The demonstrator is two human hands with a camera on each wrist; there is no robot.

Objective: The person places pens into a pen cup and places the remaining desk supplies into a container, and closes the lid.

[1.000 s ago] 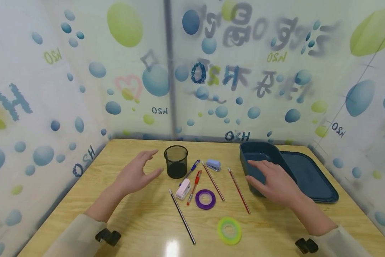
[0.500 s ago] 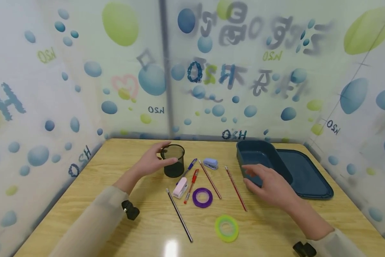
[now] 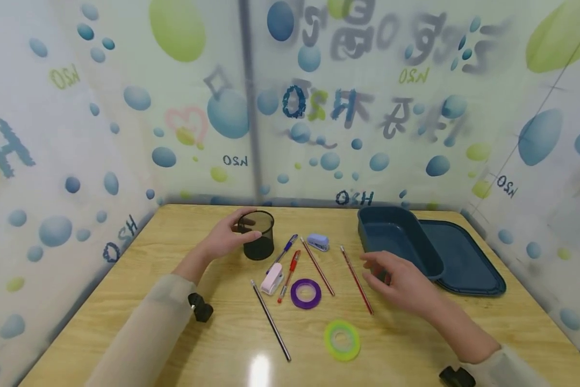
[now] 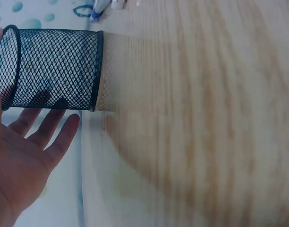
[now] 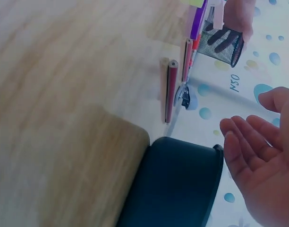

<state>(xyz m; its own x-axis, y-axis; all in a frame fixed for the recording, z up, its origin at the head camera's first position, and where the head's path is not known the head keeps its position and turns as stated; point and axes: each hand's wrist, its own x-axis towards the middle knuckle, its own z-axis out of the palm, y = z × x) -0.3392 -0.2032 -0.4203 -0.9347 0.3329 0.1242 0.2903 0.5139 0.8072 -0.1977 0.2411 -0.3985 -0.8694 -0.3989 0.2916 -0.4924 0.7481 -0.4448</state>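
Observation:
My left hand [image 3: 224,236] grips the black mesh pen holder [image 3: 259,248], thumb across its front and fingers behind. In the left wrist view, the pen holder [image 4: 59,68] shows its mesh side, with the fingers [image 4: 64,135] spread along it. My right hand [image 3: 401,282] hovers in front of the dark blue bin [image 3: 388,228], fingers loosely bent and holding nothing. The right wrist view has that hand [image 5: 262,161] beside the bin's rim. Left of it lies a red pencil [image 3: 356,279].
Between the hands lie a blue pen [image 3: 283,252], a red pen [image 3: 290,274], a pink stapler [image 3: 272,278], a blue stapler [image 3: 318,241], another pencil [image 3: 317,266], purple tape [image 3: 295,301], green tape [image 3: 330,344] and a black pencil [image 3: 270,320]. A dark blue tray [image 3: 464,258] lies far right.
My left hand has moved right to the pen holder and closed round it; the holder has shifted slightly left. My right hand has drawn back a little from the bin, its fingers more bent.

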